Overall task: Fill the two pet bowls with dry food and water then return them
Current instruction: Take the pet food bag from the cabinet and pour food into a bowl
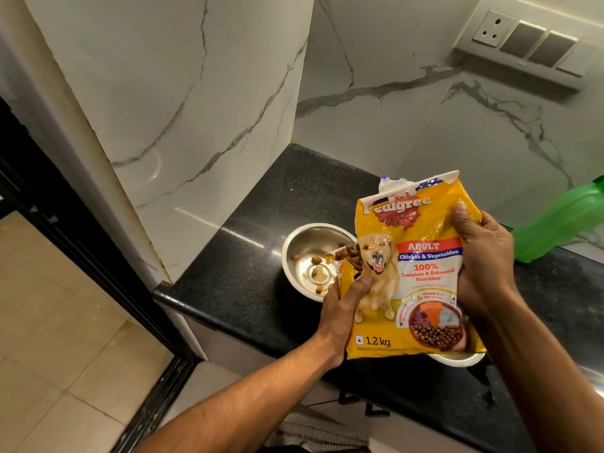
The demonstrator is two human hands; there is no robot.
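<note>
A yellow bag of dry dog food (421, 256) is held tilted over a steel bowl (302, 243) on the black counter (248, 256). Brown kibble (351, 253) spills from a torn opening on the bag's left side, and a few pieces lie in the bowl. My left hand (343, 308) grips the bag's lower left edge by the opening. My right hand (483, 259) grips its right side. A second steel bowl (457, 358) shows only as a rim under the bag's bottom edge; its inside is hidden.
A green plastic bottle (562, 220) stands on the counter at the right. Marble walls close the corner behind the bowl, with a switch panel (529, 44) high on the right. The counter's edge drops to a tiled floor (65, 322) at left.
</note>
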